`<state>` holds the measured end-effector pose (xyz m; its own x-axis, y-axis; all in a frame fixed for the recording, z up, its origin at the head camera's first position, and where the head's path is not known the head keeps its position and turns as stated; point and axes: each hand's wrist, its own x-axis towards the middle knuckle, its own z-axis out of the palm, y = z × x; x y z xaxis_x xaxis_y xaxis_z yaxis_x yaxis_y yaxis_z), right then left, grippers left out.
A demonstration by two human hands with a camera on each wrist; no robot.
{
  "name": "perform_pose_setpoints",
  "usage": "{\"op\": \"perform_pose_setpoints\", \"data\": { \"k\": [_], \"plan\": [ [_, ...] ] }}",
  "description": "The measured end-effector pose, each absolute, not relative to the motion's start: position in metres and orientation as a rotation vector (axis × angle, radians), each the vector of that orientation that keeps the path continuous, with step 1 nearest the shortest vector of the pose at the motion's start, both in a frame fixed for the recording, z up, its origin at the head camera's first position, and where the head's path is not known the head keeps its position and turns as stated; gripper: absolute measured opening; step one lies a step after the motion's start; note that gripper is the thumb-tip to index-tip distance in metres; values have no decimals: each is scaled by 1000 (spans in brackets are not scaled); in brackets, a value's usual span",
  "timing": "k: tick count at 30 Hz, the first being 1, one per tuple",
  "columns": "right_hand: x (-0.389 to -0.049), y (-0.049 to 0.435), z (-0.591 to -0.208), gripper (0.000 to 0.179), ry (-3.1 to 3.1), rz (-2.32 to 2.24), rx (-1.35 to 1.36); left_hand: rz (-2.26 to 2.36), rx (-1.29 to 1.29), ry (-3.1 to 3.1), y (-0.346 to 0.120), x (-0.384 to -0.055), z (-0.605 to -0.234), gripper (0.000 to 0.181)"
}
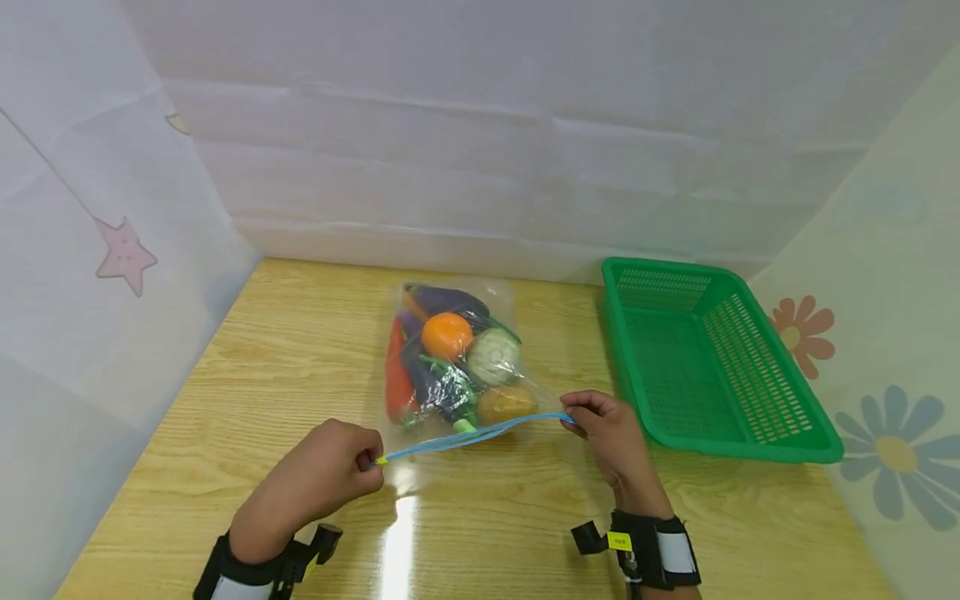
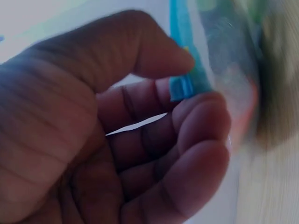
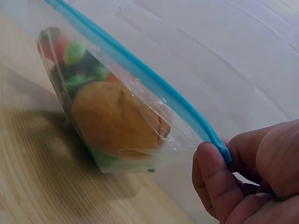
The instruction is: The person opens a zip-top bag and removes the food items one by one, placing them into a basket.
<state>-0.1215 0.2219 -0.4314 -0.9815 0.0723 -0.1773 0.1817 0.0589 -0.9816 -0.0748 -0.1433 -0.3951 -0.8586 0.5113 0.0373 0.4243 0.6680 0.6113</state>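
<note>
The left hand [image 1: 322, 467] pinches the blue strip [image 1: 472, 435] of a clear bag [image 1: 500, 294] at its 7 o'clock corner; the right hand [image 1: 613, 437] pinches the other end at 4 o'clock. The bag rests on the counter [image 1: 292, 358], an orange [image 1: 447, 335] near its centre and a tan round item [image 1: 506, 403] toward 5 o'clock. A green basket [image 1: 632, 367] stands at its 3 o'clock.
</note>
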Motion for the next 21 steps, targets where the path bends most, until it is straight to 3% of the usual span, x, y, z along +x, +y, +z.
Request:
{"op": "perform_pose_setpoints", "data": {
  "k": [8,21],
  "plan": [
    [-122,238,-430,21,2244,-2026,185,976,892,2537,-117,-72,-398,26],
    [-120,242,-427,22,2241,-2062,148,871,955,2907,-37,-78,-449,23]
  ]
}}
